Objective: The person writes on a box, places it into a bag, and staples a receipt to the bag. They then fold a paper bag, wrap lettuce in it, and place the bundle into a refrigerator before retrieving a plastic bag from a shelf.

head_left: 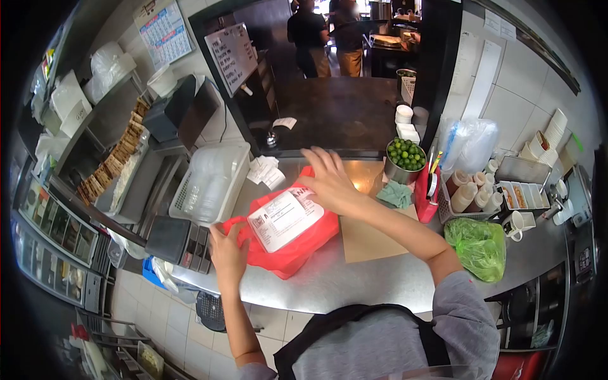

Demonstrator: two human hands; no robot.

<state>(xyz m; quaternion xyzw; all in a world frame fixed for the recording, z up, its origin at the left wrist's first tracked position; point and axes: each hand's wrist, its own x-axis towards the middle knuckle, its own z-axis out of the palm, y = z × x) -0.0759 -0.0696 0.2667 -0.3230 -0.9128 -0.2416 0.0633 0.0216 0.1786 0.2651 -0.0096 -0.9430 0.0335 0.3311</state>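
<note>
A red plastic bag [316,235] lies on the steel counter in front of me, with a white printed label or paper slip [285,218] on its upper face. My left hand [229,253] is at the bag's left end, thumb and fingers curled around a loose red corner. Over the bag's upper right side reaches my right hand [330,183], its fingers stretched out and apart, the palm covering part of the print. A flat sheet of brown paper or cardboard [373,240] lies right of the bag, partly under my right forearm.
Left of the bag stands a white basket of clear plastic lids [179,206], near crumpled receipts [266,172]. A pot of green limes [405,155], a green cloth [396,195], sauce bottles [465,195] and a green plastic bag [476,249] sit rightward. People [308,38] stand beyond the pass-through.
</note>
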